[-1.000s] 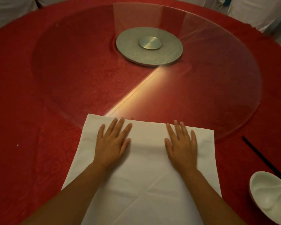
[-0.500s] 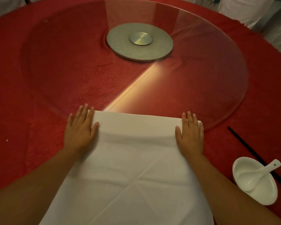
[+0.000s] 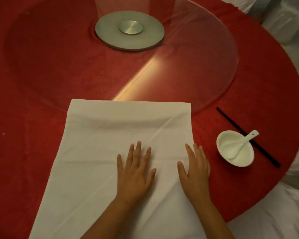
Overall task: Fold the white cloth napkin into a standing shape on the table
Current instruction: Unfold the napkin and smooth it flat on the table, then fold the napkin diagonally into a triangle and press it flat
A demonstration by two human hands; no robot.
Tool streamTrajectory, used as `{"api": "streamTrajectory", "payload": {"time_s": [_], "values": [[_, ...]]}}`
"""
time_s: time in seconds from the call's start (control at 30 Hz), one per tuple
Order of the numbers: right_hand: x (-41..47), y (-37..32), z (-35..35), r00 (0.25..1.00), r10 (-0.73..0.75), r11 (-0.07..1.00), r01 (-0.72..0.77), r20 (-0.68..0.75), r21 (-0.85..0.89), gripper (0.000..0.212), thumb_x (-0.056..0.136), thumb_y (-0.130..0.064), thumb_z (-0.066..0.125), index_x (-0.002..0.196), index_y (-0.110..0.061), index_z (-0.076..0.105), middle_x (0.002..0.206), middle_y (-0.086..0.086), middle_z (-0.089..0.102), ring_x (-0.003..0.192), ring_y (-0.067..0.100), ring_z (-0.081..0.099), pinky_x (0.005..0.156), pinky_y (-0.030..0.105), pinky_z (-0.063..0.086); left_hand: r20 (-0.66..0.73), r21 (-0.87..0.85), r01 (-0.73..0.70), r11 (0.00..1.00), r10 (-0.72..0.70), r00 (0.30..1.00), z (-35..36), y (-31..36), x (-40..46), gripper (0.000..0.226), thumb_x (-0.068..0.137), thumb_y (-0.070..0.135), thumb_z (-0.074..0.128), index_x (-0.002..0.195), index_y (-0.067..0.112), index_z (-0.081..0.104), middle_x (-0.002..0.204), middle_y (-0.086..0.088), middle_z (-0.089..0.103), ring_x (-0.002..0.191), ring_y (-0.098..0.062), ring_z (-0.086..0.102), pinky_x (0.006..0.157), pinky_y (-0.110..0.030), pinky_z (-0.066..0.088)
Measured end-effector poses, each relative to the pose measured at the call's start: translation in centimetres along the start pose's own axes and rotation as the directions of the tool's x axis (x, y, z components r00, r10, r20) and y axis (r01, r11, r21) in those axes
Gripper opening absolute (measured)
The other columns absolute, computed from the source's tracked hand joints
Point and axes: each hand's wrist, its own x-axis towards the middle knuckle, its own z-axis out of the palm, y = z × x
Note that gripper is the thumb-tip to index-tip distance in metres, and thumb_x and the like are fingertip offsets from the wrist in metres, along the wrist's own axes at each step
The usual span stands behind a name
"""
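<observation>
The white napkin (image 3: 110, 152) is pressed flat on the red tablecloth (image 3: 24, 135) under the outstretched left hand (image 3: 135, 173) mid-cloth and right hand (image 3: 195, 168) at its right edge.

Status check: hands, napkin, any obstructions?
Left hand flat on napkin. Right hand flat at its right edge. Napkin unfolded. Bowl sits clear.

No legible text, label, brand, number or sign appears on any surface in the head view.
</observation>
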Motion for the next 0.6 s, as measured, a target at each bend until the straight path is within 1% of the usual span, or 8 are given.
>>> {"api": "streamTrajectory", "payload": {"time_s": [0.07,0.17,0.23,0.27,0.37,0.43,0.5,0.6], "values": [[-4.0,1.3,-0.7,0.998,0.061,0.998,-0.061,0.006,0.014,0.053,0.079,-0.021,0.057,0.131,-0.012,0.049,0.14,0.016,0.046,0.135,0.034,0.034,0.107,0.053,0.029,0.068,0.032,0.013,0.999,-0.015,0.998,1.0,0.9,-0.9,0.063,0.087,0.06,0.01,0.144,0.037,-0.009,0.154,0.003,-0.017,0.144,-0.022,-0.012,0.112,-0.053,-0.008],[-9.2,3.1,-1.1,0.996,0.083,0.988,-0.087,-0.04,-0.129,0.049,0.067,-0.021,0.063,0.113,-0.006,0.064,0.113,0.022,0.063,0.109,0.044,0.057,0.086,0.059,0.046,0.12,0.056,0.005,0.998,-0.012,0.993,1.4,1.9,-1.7,0.065,0.086,0.062,0.004,0.143,0.037,-0.016,0.155,0.001,-0.018,0.141,-0.022,-0.022,0.111,-0.052,-0.014],[-11.5,3.9,-1.3,0.99,0.116,0.974,-0.128,-0.078,-0.186,0.04,0.066,-0.021,0.072,0.103,-0.007,0.069,0.096,0.021,0.064,0.087,0.042,0.062,0.072,0.056,0.052,0.149,0.075,-0.046,0.996,0.035,0.988,1.5,3.0,-2.6,0.067,0.086,0.064,0.001,0.143,0.035,-0.017,0.155,-0.001,-0.019,0.141,-0.024,-0.022,0.111,-0.054,-0.016],[-12.4,4.2,-1.4,0.984,0.16,0.969,-0.172,-0.084,-0.179,0.042,0.063,-0.017,0.08,0.102,-0.008,0.069,0.092,0.02,0.063,0.082,0.04,0.061,0.069,0.053,0.053,0.164,0.072,-0.086,0.994,0.073,0.984,1.5,3.9,-3.3,0.067,0.087,0.063,0.004,0.146,0.033,-0.008,0.157,-0.003,-0.012,0.143,-0.027,-0.015,0.111,-0.056,-0.012],[-14.1,5.0,-1.4,0.949,0.304,0.949,-0.309,-0.081,-0.067,0.055,0.058,-0.012,0.086,0.109,-0.008,0.065,0.096,0.02,0.057,0.084,0.035,0.055,0.071,0.044,0.05,0.21,0.041,-0.238,0.97,0.224,0.952,1.9,6.7,-6.1,0.064,0.092,0.058,0.012,0.148,0.027,0.019,0.156,-0.006,0.014,0.143,-0.032,0.011,0.107,-0.058,0.008],[-14.7,5.2,-1.6,0.915,0.397,0.917,-0.393,-0.077,0.067,0.059,0.067,-0.013,0.081,0.12,-0.011,0.057,0.107,0.015,0.05,0.09,0.026,0.053,0.075,0.038,0.049,0.235,0.032,-0.33,0.944,0.314,0.92,2.5,8.0,-7.8,0.061,0.094,0.055,0.013,0.147,0.027,0.023,0.156,-0.007,0.019,0.144,-0.029,0.011,0.106,-0.059,0.012],[-15.2,5.7,-1.9,0.87,0.492,0.853,-0.474,-0.032,0.22,0.061,0.074,-0.016,0.075,0.128,-0.017,0.048,0.112,0.003,0.043,0.088,0.015,0.054,0.073,0.028,0.048,0.261,0.023,-0.388,0.921,0.37,0.892,2.9,8.8,-8.9,0.058,0.095,0.051,0.013,0.147,0.026,0.024,0.155,-0.007,0.022,0.143,-0.026,0.01,0.105,-0.059,0.014],[-15.5,6.5,-2.2,0.808,0.575,0.711,-0.57,0.126,0.413,0.063,0.08,-0.014,0.069,0.134,-0.02,0.038,0.1,0.0,0.057,0.079,0.009,0.058,0.061,0.015,0.042,0.29,0.025,-0.42,0.907,0.395,0.872,2.9,9.4,-9.4,0.057,0.097,0.048,0.01,0.147,0.025,0.024,0.154,-0.007,0.024,0.142,-0.025,0.011,0.105,-0.058,0.015]]}}
